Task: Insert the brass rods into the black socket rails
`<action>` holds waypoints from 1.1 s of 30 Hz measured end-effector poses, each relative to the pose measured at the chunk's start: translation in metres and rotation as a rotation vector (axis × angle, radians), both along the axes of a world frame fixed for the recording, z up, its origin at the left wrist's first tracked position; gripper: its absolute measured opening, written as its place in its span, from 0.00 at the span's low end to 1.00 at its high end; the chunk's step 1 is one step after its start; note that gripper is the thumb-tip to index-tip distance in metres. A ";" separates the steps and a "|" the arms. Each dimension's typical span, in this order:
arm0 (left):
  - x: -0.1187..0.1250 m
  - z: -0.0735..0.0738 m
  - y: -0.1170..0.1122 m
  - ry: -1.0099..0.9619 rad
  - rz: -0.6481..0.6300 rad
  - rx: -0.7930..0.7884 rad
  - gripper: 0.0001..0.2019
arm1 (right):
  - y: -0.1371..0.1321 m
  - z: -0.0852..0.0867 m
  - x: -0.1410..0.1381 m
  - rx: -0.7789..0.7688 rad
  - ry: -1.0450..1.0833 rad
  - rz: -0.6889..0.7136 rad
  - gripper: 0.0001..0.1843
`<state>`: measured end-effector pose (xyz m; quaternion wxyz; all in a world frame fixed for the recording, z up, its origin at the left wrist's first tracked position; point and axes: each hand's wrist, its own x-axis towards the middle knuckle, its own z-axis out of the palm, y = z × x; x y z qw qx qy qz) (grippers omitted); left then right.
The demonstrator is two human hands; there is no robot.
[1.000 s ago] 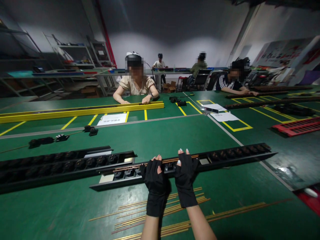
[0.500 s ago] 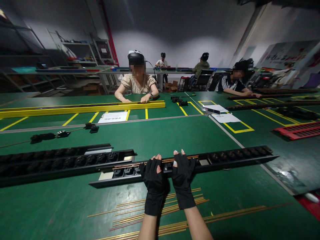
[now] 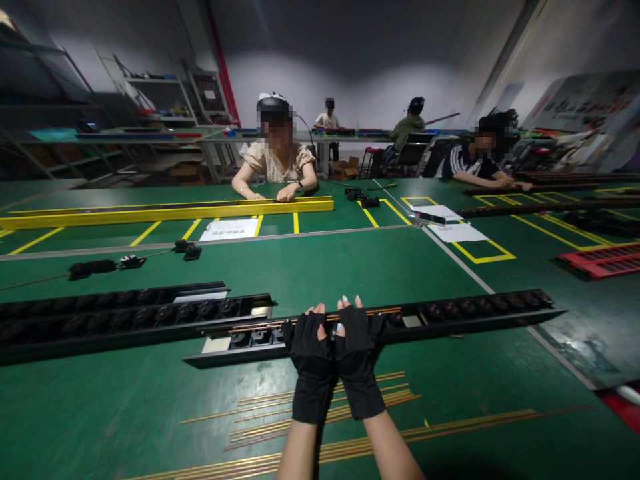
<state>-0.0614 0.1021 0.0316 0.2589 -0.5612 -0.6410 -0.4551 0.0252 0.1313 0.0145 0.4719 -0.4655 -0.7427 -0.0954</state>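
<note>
Fingers [image 3: 359,302] of the black-gloved left hand [image 3: 311,348] and right hand [image 3: 354,343] rest across a long black channel [image 3: 450,328] on the green desk [image 3: 425,280], grip unclear; it looks stiff, best held by its walls [image 3: 240,359].

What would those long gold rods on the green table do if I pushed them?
The gold rods probably feel stiff, since they lie straight. Being so thin, each is likely light. They lie loose on the green table, so a push might scatter them.
</note>
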 end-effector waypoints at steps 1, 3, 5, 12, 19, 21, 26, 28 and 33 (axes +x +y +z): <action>0.000 0.000 0.000 0.010 0.003 0.001 0.16 | 0.000 0.000 -0.001 0.003 -0.008 0.026 0.22; 0.000 0.000 -0.001 0.023 0.002 0.008 0.16 | -0.001 0.000 -0.005 0.019 -0.008 0.070 0.21; 0.000 -0.001 -0.001 0.017 -0.004 0.005 0.16 | -0.001 0.000 -0.008 0.034 0.019 0.077 0.19; -0.004 -0.007 0.000 -0.006 -0.057 -0.037 0.18 | 0.001 -0.002 -0.010 0.070 0.019 0.065 0.18; -0.010 -0.014 -0.001 -0.073 0.034 0.045 0.19 | 0.001 0.003 -0.008 0.103 0.047 0.095 0.20; -0.013 -0.017 -0.002 -0.089 0.079 0.016 0.19 | 0.001 0.004 -0.008 0.107 0.056 0.106 0.21; -0.021 -0.021 -0.003 -0.094 0.082 -0.008 0.20 | 0.000 0.003 -0.007 0.088 0.066 0.114 0.21; -0.026 -0.022 -0.004 -0.135 0.099 0.013 0.21 | 0.000 0.004 -0.006 0.081 0.061 0.113 0.21; -0.042 -0.025 -0.006 -0.148 0.161 0.020 0.20 | -0.001 0.005 -0.005 0.086 0.044 0.114 0.21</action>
